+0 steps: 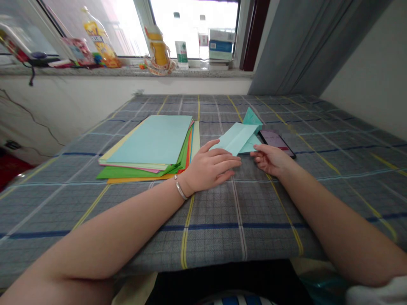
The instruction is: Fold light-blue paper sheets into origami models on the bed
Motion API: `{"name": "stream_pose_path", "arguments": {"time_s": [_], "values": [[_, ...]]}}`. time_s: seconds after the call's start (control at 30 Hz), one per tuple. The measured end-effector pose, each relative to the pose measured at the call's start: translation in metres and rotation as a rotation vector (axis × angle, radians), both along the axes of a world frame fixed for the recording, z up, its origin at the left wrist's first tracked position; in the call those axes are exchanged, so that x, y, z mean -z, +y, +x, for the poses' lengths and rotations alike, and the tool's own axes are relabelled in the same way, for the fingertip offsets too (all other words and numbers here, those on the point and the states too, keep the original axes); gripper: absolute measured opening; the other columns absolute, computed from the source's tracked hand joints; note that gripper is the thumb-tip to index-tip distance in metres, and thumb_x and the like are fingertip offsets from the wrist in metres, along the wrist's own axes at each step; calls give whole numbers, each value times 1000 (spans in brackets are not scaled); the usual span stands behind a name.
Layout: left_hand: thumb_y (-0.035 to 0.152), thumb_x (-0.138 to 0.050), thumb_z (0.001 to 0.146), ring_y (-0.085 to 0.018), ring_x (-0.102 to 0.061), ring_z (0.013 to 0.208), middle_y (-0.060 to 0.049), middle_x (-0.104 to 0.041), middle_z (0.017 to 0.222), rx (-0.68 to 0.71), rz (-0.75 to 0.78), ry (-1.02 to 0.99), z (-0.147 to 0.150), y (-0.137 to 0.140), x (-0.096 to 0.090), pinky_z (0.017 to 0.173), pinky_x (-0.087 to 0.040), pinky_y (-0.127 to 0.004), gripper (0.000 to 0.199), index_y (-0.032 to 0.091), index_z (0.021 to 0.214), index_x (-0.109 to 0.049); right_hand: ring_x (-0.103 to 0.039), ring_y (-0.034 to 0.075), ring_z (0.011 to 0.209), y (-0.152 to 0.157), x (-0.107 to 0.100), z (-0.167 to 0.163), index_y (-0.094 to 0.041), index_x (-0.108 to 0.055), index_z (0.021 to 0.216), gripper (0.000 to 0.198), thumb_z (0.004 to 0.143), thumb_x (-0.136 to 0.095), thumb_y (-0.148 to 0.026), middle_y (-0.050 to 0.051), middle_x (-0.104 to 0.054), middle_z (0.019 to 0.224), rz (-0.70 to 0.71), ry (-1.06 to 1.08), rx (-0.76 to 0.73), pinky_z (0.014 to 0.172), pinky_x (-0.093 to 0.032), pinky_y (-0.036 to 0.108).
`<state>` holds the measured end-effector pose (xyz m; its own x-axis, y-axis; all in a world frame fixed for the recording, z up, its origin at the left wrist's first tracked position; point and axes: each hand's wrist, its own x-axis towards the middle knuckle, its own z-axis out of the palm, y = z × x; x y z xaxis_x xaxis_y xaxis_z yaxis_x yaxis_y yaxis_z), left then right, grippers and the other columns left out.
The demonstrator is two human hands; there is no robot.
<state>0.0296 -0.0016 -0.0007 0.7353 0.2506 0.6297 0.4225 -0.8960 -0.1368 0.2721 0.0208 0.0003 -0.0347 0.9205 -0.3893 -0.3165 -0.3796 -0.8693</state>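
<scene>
A light blue folded paper (239,134) with creases and angled flaps is held a little above the bed cover, just ahead of both hands. Its near right corner is pinched between the thumb and fingers of my right hand (269,159). My left hand (211,167), with a silver bangle at the wrist, lies at the paper's left end with fingers stretched out and apart. That end of the paper is partly hidden behind the left fingers. Behind the folded paper stands a teal pointed paper piece (251,116); whether the two are joined, I cannot tell.
A stack of coloured paper (152,140), light blue on top, lies left of my left hand. Beyond my right hand rests a phone (277,142) with a lit screen. The plaid cover (216,212) spreads underneath. Bottles (101,40) and boxes (220,44) line the windowsill.
</scene>
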Motion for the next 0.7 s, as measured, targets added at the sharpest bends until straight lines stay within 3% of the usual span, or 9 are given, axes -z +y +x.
{"name": "stream_pose_path", "arguments": {"time_s": [0.1,0.2,0.3,0.4,0.47,0.53,0.63,0.7], "values": [[28,-53,95,-17,-61,112,-2,-65,129,-96,18,39,0,2,1,110,-34,-43,35,23,129,-54,-51,5,40,-2,-1,1,-17,-53,78,13,90,-50,-11,3,-68,64,-10,-5,-63,29,-31,9],[24,-57,90,-22,-59,115,-9,-55,140,-230,7,86,-2,5,3,96,-43,-41,52,17,140,-45,-56,7,44,-5,-2,-1,-16,-56,83,9,90,-51,-13,5,-69,66,-21,-34,-237,33,-39,12],[18,-54,89,-24,-61,109,-7,-60,135,-284,11,113,-5,9,3,90,-43,-42,44,18,133,-55,-63,10,53,-8,-1,-2,-16,-58,88,6,91,-53,-18,6,-72,74,14,-40,-389,41,-48,16],[13,-51,88,-24,-62,107,-3,-67,125,-257,19,109,-12,13,2,92,-41,-44,41,23,126,-61,-65,12,61,-9,1,1,-18,-59,90,6,87,-60,-23,7,-72,84,102,-66,-434,44,-50,17],[10,-50,87,-23,-62,106,0,-69,123,-237,20,58,-18,16,0,95,-38,-45,46,27,128,-61,-66,13,69,-8,2,4,-20,-60,97,20,81,-69,-28,5,-71,91,200,-87,-431,47,-51,18],[6,-49,84,-22,-62,106,3,-69,122,-217,-4,1,-23,20,-1,100,-35,-46,51,31,128,-60,-67,16,79,-8,3,8,-25,-57,115,47,73,-78,-32,4,-69,102,312,-92,-439,54,-54,20],[7,-51,85,-20,-62,109,3,-69,121,-207,-79,-99,-29,24,-1,106,-31,-47,49,34,124,-63,-66,20,94,-8,3,11,-37,-34,141,96,61,-86,-29,4,-64,120,427,-83,-469,66,-57,27],[15,-54,89,-20,-62,110,1,-70,120,-169,-143,-165,-30,27,0,106,-33,-46,37,32,120,-65,-65,20,100,-8,2,12,-41,-22,146,113,55,-88,-25,4,-60,128,487,-79,-447,72,-56,29]]}}
